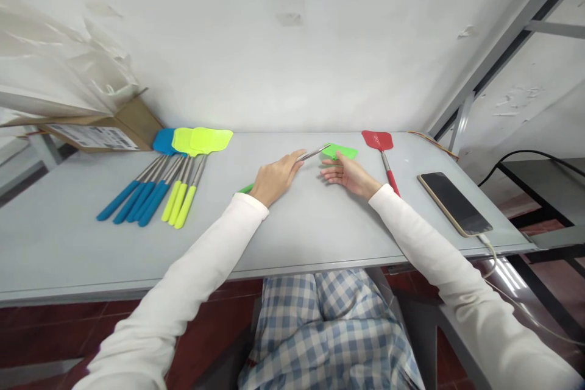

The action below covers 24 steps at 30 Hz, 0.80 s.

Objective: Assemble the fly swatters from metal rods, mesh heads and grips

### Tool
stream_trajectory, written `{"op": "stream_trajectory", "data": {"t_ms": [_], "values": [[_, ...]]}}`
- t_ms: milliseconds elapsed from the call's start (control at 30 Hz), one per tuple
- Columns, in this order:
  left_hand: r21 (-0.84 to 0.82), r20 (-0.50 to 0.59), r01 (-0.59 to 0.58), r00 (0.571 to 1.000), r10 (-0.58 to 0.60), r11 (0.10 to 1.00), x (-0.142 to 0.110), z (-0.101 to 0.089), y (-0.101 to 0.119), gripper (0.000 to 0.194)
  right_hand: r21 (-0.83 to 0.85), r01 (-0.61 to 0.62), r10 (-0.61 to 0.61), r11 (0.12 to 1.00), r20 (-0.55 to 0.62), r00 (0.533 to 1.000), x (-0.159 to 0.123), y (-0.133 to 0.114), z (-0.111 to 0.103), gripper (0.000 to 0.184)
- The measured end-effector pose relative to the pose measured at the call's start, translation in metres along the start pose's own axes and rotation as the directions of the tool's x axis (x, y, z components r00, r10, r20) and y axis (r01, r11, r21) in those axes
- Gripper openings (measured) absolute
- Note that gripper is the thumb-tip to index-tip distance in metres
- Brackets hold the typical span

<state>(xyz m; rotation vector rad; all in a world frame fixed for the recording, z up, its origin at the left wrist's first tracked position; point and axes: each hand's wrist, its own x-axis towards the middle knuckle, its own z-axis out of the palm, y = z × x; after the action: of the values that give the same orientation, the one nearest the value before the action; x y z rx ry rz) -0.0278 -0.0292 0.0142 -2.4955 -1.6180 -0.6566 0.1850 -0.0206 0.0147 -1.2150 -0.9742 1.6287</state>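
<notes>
A green fly swatter (339,150) lies across the middle of the grey table (68,237), its metal rod running back to a green handle. My left hand (274,178) is closed around the rod near the handle. My right hand (348,174) rests palm up just below the green head, fingers stretched out and touching its edge. A red fly swatter (382,149) lies just to the right of my right hand.
A row of blue and yellow-green fly swatters (169,186) lies at the left. A cardboard box (98,131) stands at the back left against the white wall. A phone (453,202) with a cable lies near the table's right edge.
</notes>
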Motion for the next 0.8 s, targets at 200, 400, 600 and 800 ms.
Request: {"op": "stream_trajectory", "data": {"t_ms": [200, 400, 600, 800], "values": [[-0.031, -0.005, -0.063, 0.998, 0.063, 0.998, 0.003, 0.002, -0.004, 0.042, -0.576, 0.102, -0.059, 0.811, 0.092, 0.994, -0.003, -0.004, -0.019, 0.063], [-0.037, -0.032, -0.111, 0.993, 0.109, 0.993, 0.006, 0.005, -0.006, 0.035, -0.976, 0.139, -0.673, 0.169, -0.011, 0.740, 0.021, -0.002, -0.037, 0.061], [0.020, 0.180, -0.182, 0.968, 0.175, 0.983, 0.004, 0.003, 0.004, 0.039, -0.993, 0.086, -0.535, 0.084, 0.028, 0.844, 0.040, 0.005, -0.048, 0.087], [0.067, 0.242, -0.215, 0.951, 0.194, 0.974, 0.013, 0.007, -0.001, 0.043, -0.983, 0.002, -0.494, 0.183, -0.090, 0.865, 0.033, -0.007, -0.053, 0.086]]}}
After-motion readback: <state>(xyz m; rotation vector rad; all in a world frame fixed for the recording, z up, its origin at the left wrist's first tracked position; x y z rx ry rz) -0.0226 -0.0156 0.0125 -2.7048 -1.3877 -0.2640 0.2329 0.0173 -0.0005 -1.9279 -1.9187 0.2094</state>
